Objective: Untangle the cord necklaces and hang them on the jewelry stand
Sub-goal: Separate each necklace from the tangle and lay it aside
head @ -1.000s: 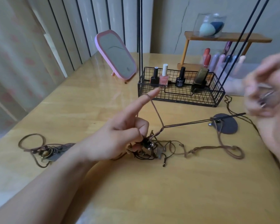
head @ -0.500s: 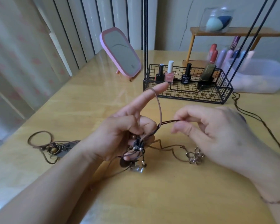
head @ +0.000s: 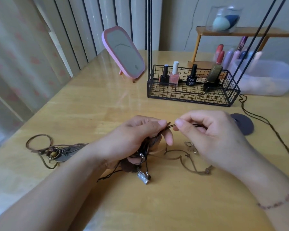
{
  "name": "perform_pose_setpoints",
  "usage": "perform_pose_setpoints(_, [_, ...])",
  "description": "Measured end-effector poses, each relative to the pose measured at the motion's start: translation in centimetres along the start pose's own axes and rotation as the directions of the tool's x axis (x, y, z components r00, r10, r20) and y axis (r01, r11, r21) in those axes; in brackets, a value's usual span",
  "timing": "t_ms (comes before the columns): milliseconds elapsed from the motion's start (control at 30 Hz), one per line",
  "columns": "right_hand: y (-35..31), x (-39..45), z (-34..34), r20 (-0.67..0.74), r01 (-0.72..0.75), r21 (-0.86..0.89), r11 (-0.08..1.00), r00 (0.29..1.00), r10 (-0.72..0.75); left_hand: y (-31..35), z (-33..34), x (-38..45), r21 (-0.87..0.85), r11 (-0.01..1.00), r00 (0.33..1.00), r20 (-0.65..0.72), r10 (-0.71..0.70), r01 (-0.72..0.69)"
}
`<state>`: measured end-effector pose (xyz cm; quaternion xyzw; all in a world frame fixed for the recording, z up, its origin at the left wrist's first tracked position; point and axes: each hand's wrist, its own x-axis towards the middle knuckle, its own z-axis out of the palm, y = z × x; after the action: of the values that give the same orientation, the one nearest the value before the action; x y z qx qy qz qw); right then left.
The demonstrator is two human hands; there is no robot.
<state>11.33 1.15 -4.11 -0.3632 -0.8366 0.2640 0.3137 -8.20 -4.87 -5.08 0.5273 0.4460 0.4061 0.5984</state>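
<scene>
Hands meet over a tangle of cord necklaces (head: 140,157) at the table's (head: 90,100) centre.
Behind stands a wire basket (head: 193,92) holding nail polish bottles (head: 174,73); a mirror (head: 123,53) to its left, another necklace (head: 52,150) far left.

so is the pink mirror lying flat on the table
No, the pink mirror stands tilted on its small foot on the table, left of the black wire basket.

Tangled cord necklaces (head: 141,157): dark and brown cords bunched mid-table, silver pendant (head: 143,177) at near edge. Second cluster (head: 53,152) lies left. Stand base (head: 244,124) right.
</scene>
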Motion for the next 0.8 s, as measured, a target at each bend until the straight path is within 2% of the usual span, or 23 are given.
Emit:
perform_pose_setpoints(167, [-1.2,0.6,-0.1,0.133,-0.212,0.202,0.956,0.973,0.187,0.0,0.0,0.1,0.140,0.981,0.988,0.095,0.118,-0.131])
perform_pose_setpoints(267, [-2.0,0.7,-0.2,0.162,-0.198,0.084,0.977,0.970,0.183,0.1,0.3,0.0,0.289,0.933,0.974,0.137,0.179,-0.212])
perform_pose_setpoints(333, [-2.5,0.6,-0.1,0.211,-0.164,0.151,0.975,0.969,0.131,0.0,0.3,0.1,0.342,0.908,0.967,0.153,0.202,-0.244])
perform_pose_setpoints(433, [-2.1,0.7,-0.1,0.127,-0.196,0.386,0.901,0.979,0.158,0.1,0.1,0.0,0.349,0.904,0.968,0.117,0.220,-0.247])
perform_pose_setpoints(500, [-1.6,0.7,-0.4,0.055,-0.216,0.463,0.860,0.975,0.215,0.1,-0.3,0.1,0.317,0.921,0.972,0.015,0.235,-0.227])
perform_pose_setpoints(567, [-1.1,0.5,-0.4,-0.044,-0.195,0.421,0.886,0.971,0.235,0.1,-0.6,0.3,0.274,0.931,0.951,-0.124,0.282,-0.241])
perform_pose_setpoints(667, [-0.9,0.2,-0.1,-0.175,-0.184,0.180,0.966,0.961,0.215,0.0,-0.6,0.4,0.261,0.910,0.877,-0.281,0.390,-0.321])
perform_pose_setpoints(733, [-1.0,0.2,0.0,-0.127,-0.227,0.037,0.973,0.965,0.230,0.1,-0.4,0.4,0.240,0.900,0.845,-0.321,0.428,-0.365])
perform_pose_setpoints(800, [-0.8,0.3,0.0,-0.058,-0.246,-0.009,0.969,0.968,0.245,0.1,-0.2,0.3,0.196,0.888,0.836,-0.302,0.457,-0.415])
